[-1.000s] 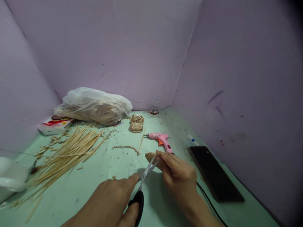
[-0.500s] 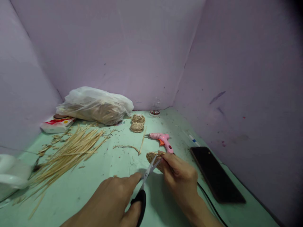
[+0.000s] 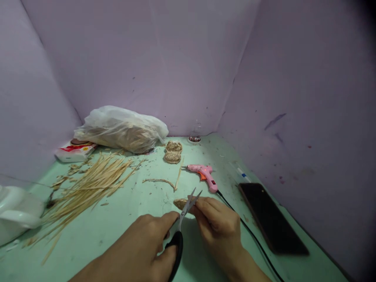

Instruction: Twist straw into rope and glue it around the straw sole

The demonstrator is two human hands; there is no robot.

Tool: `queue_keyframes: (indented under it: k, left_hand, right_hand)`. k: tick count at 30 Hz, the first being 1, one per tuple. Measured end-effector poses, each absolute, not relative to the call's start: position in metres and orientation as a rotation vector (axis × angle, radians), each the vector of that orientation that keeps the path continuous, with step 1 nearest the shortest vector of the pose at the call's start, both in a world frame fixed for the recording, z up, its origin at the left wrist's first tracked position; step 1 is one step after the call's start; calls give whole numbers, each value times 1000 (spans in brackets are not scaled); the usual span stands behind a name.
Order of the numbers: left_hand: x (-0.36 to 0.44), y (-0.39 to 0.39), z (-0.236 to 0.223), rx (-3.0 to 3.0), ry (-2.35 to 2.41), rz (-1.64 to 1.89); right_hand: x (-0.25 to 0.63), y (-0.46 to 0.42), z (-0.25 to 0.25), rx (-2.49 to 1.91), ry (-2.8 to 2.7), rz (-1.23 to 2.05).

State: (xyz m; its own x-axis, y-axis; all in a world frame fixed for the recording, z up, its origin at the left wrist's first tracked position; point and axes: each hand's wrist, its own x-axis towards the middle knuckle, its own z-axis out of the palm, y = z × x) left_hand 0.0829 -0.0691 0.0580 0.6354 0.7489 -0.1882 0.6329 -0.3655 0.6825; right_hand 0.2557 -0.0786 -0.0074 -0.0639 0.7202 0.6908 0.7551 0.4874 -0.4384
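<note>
My left hand (image 3: pixel 143 243) grips a pair of scissors (image 3: pixel 183 213) with black handles, its blades spread a little and pointing away from me. Between the fingers of my right hand (image 3: pixel 219 221) is a small woven straw piece (image 3: pixel 179 203), now turned nearly edge-on. The blades cross in front of that piece, close to my right fingertips; whether they touch it I cannot tell. Beyond my hands lie a braided straw strip (image 3: pixel 158 180) and a pink glue gun (image 3: pixel 202 172) with a lit red light.
Loose straw strips (image 3: pixel 96 184) spread over the left of the green table. A plastic bag (image 3: pixel 123 129), a tissue pack (image 3: pixel 75 152) and woven straw coils (image 3: pixel 173 152) sit at the back. On the right lie a phone (image 3: pixel 273 219) and the black cord (image 3: pixel 255 237); a white container (image 3: pixel 19 215) stands left.
My right hand has moved down and slightly left, tilting the woven straw piece flatter. The scissors have stayed close to it, their blades still apart. The view has shifted slightly.
</note>
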Motion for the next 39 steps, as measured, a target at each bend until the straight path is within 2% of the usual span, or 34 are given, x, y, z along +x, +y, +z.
queue_keyframes:
  k: [11,23,28,34,37,39]
  left_hand:
    - [79,-72,56,2096,1109,244]
    - [84,-62,57,1955,1033,107]
    - [70,-62,64,1958,1035,157]
    - [46,-56,70,2019,1091,-61]
    - [36,-41,61,2040,1141,-204]
    - [28,-30,49,2015,1148,-247]
  right_hand:
    - [256,-80,-8,-1246,-1841,-52]
    - [256,-79,-13,-1211,-1799,65]
    - [256,-80,5,-1245,-1707,538]
    - [257,-64,4,-1348,-1385,1543]
    - [256,-54,-14,-1401,-1233,1776]
    - [255,-52,-21,-1499,-1306,1793]
